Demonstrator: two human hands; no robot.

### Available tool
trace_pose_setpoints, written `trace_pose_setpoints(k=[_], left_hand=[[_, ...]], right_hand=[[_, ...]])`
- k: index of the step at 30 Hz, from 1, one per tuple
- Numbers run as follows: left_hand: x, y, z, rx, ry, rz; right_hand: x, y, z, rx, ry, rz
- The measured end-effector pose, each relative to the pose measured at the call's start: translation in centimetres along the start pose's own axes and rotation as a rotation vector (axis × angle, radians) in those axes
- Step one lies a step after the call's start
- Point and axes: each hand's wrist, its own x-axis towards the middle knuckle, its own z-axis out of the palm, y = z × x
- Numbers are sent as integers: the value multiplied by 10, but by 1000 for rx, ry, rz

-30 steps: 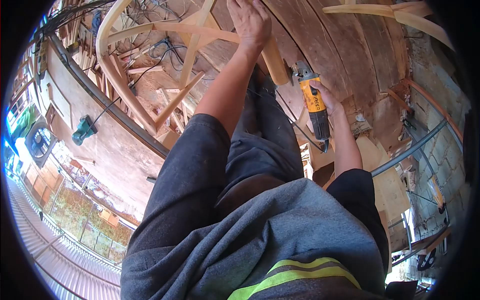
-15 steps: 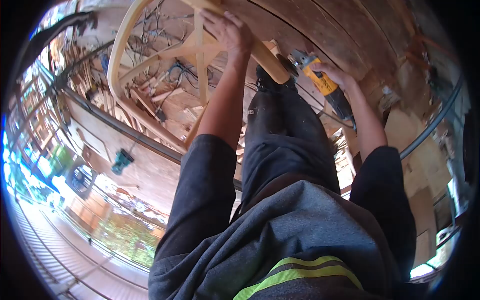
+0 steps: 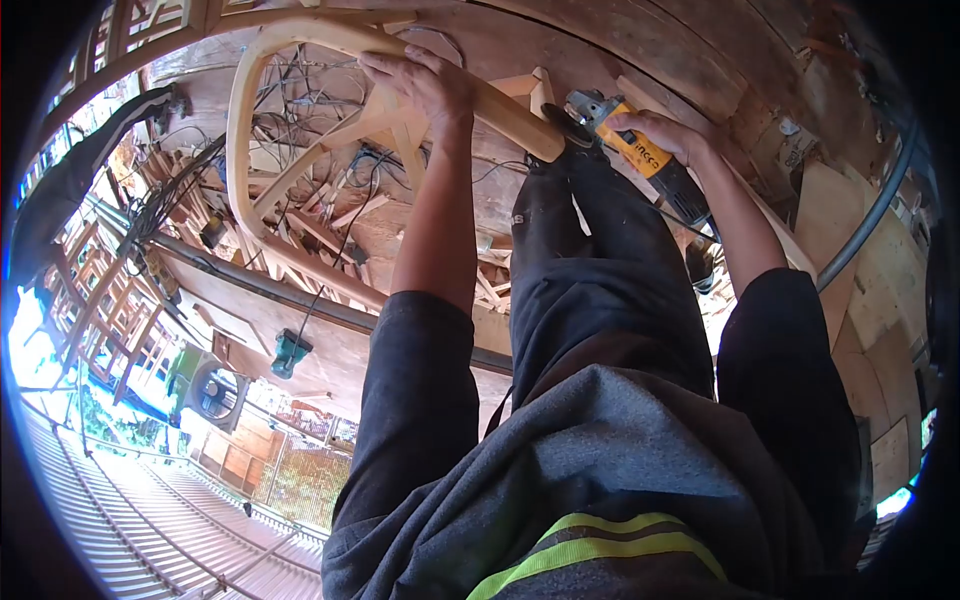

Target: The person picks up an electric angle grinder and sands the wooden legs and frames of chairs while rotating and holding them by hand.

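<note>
My left hand (image 3: 425, 85) is closed over the top rail of a pale, curved wooden frame (image 3: 330, 38), perhaps part of a chair, with crossed braces inside. My right hand (image 3: 655, 132) is wrapped round the body of a yellow and black angle grinder (image 3: 640, 150). The grinder's dark round disc (image 3: 567, 124) is at the rail's near end (image 3: 543, 142), beside my legs. Whether the disc touches the wood I cannot tell. My right thumb lies along the yellow housing, and the other fingers are partly hidden.
Tangled cables (image 3: 300, 85) and wood offcuts (image 3: 325, 240) lie below and around the frame. A green power tool (image 3: 290, 352) rests on a board at left. Another person's leg (image 3: 75, 180) is at the far left. A grey hose (image 3: 880, 215) curves along the right.
My view has shifted, so more of the wooden frame's curved top shows. The grinder has moved slightly left and up, its disc now overlapping the rail's end. Both hands keep their holds.
</note>
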Motion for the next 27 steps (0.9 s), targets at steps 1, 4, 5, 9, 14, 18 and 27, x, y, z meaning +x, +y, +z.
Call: trace_pose_setpoints(k=[1,4,5,9,14,18,27], left_hand=[[0,3,0,0,1,-2],[4,-6,4,8,-1,-16],[4,-5,2,10,-1,-20],[2,-2,2,8,-2,-3],[1,-2,2,0,-7,-13],[0,-1,1,-28,-7,-36],[5,1,1,16,-9,21]], right_hand=[[3,1,-2,-15,12,15],[3,6,-2,14,4,22],[0,6,-1,13,2,26],[-15,2,2,21,-70,-47],[21,-13,-9,-19,7,43],[53,1,-25,12,68,132],[0,4,9,137,-10,-42]])
